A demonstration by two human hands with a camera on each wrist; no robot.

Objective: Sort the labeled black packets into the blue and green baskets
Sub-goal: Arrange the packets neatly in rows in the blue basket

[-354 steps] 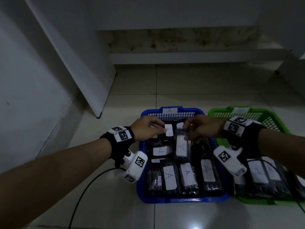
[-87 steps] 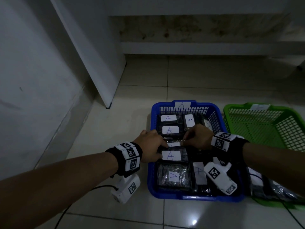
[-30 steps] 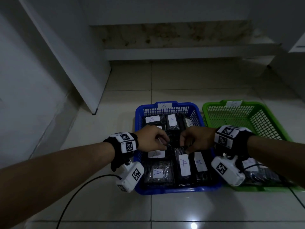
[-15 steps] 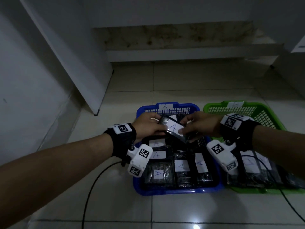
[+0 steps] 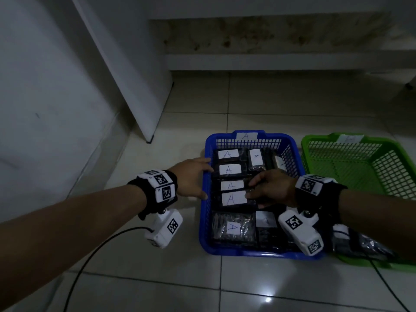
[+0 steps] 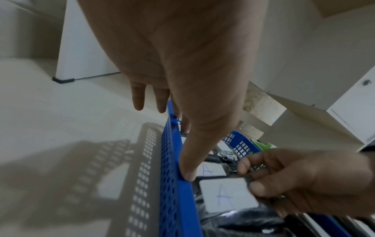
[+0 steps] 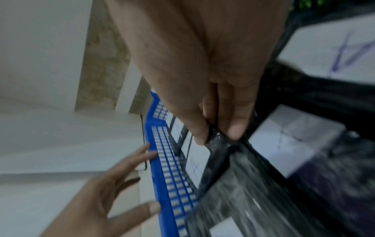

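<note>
The blue basket [image 5: 203, 221] holds several black packets with white "A" labels. My right hand [image 5: 248, 190] is inside it, thumb and forefinger pinching the right end of one labelled black packet [image 5: 233, 198], which lies flat in the left column. The right wrist view shows that pinch on the packet's shiny edge [image 7: 218, 143]. My left hand [image 5: 202, 179] is open with straight fingers at the basket's left rim, its thumb [image 6: 187, 175] resting on the rim. The green basket [image 5: 400, 167] stands to the right, with packets at its near end under my right forearm.
A white wall and a leaning white panel [image 5: 135, 86] stand to the left on the tiled floor. A stained low step [image 5: 270, 61] runs along the back. A black cable [image 5: 90, 262] trails from my left wrist camera across the floor.
Half a second ago both hands held the packet up over the blue basket. It now lies in the basket; my left hand has let go and moved to the left rim.
</note>
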